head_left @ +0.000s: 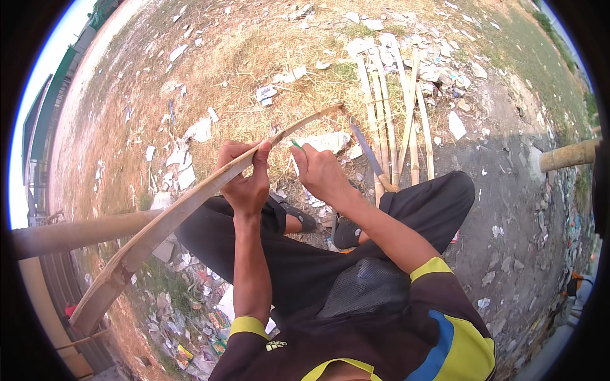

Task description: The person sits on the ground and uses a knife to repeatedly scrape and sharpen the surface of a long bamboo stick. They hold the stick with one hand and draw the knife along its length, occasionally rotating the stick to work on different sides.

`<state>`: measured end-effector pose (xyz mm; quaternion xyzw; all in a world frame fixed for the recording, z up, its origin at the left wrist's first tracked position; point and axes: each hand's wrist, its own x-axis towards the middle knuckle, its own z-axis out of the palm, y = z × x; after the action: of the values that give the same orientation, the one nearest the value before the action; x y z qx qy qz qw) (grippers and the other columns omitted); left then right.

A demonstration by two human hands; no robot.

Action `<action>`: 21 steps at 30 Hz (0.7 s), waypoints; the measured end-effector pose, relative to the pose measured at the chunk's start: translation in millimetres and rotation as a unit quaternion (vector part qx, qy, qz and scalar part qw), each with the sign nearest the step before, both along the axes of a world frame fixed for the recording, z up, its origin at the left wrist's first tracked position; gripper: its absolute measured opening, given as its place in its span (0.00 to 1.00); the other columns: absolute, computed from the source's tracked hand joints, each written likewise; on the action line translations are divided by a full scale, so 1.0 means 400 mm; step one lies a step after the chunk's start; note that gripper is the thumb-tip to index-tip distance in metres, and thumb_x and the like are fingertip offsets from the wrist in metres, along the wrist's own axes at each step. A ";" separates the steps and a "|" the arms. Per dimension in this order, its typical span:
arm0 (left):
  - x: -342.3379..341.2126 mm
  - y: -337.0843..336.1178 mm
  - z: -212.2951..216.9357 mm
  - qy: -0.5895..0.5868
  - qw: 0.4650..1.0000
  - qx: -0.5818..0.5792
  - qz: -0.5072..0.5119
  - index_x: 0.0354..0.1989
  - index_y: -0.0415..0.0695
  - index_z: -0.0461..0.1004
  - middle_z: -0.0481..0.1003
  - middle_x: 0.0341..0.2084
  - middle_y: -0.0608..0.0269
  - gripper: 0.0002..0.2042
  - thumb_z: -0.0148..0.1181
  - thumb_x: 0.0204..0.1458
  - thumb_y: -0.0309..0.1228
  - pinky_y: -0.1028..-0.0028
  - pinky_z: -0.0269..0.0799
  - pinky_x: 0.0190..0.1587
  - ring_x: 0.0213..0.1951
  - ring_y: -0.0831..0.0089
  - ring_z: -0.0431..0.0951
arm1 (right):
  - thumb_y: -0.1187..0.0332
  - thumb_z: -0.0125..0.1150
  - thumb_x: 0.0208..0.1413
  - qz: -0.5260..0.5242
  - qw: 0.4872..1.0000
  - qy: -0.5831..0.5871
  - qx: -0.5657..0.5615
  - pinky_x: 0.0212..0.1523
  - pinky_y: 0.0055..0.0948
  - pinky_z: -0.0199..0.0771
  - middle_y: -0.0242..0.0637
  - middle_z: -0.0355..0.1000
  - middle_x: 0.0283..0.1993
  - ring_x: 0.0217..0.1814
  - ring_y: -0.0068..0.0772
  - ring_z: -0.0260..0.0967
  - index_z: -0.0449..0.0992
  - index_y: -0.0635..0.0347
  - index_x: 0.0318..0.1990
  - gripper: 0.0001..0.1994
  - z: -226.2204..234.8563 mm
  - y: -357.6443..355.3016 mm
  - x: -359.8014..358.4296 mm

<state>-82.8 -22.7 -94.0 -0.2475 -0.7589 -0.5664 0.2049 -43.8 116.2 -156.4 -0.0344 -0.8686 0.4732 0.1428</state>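
Observation:
A long split bamboo strip (184, 201) runs slantwise from the lower left up to the middle, its near end looking wider. My left hand (244, 181) is closed around it, thumb on top, toward the far part. Beside it on the right, my right hand (323, 174) is closed in a fist on a small tool (296, 144). Only a green bit of that tool shows above the thumb, so its kind is hidden. Beyond my right knee lies a machete (368, 150) with a dark blade and wooden handle, against several pale bamboo strips (390, 120).
A thick bamboo pole (82, 235) passes at my left, and another pole end (569, 156) juts in at the right. Paper scraps and litter (199, 130) cover the dry ground. My bent legs (426, 203) spread below the hands. A green-roofed structure (54, 130) stands far left.

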 end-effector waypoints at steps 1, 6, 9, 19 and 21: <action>-0.005 -0.004 -0.003 0.000 1.000 0.001 0.000 0.33 0.39 0.67 0.71 0.28 0.62 0.07 0.61 0.53 0.18 0.83 0.69 0.27 0.23 0.81 0.72 | 0.59 0.46 0.65 -0.006 1.000 -0.016 0.014 0.22 0.53 0.68 0.57 0.66 0.16 0.22 0.64 0.68 0.69 0.66 0.27 0.19 -0.002 0.008 -0.010; -0.003 0.005 0.016 -0.037 0.998 0.056 0.013 0.29 0.38 0.70 0.71 0.25 0.62 0.08 0.65 0.51 0.21 0.80 0.68 0.28 0.23 0.79 0.72 | 0.54 0.44 0.65 -0.006 0.999 -0.030 0.034 0.23 0.52 0.72 0.58 0.69 0.16 0.22 0.62 0.71 0.71 0.67 0.28 0.23 0.012 0.014 -0.016; 0.005 0.012 0.008 -0.035 0.998 0.056 0.005 0.29 0.38 0.70 0.71 0.25 0.61 0.07 0.65 0.51 0.20 0.80 0.68 0.28 0.23 0.79 0.72 | 0.53 0.42 0.66 -0.049 0.992 -0.073 0.093 0.25 0.51 0.73 0.57 0.70 0.18 0.23 0.61 0.73 0.72 0.66 0.30 0.23 -0.089 0.058 -0.043; -0.005 0.018 -0.001 -0.007 1.000 0.027 -0.008 0.29 0.38 0.71 0.73 0.24 0.60 0.08 0.68 0.48 0.21 0.77 0.71 0.31 0.26 0.76 0.74 | 0.50 0.37 0.67 -0.063 0.979 -0.162 0.110 0.36 0.54 0.74 0.64 0.72 0.24 0.32 0.66 0.73 0.74 0.69 0.35 0.28 -0.234 0.173 -0.100; 0.002 0.016 -0.002 -0.013 0.999 0.029 -0.004 0.28 0.38 0.71 0.73 0.23 0.59 0.09 0.68 0.48 0.21 0.77 0.72 0.32 0.28 0.74 0.76 | 0.50 0.37 0.67 -0.053 0.971 -0.195 0.131 0.37 0.54 0.74 0.62 0.72 0.24 0.33 0.65 0.73 0.74 0.69 0.34 0.28 -0.235 0.188 -0.103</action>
<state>-82.1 -16.4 -94.9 -0.2369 -0.7436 -0.5925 0.1999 -85.1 191.4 -250.5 -0.1531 -0.9311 0.3310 -0.0012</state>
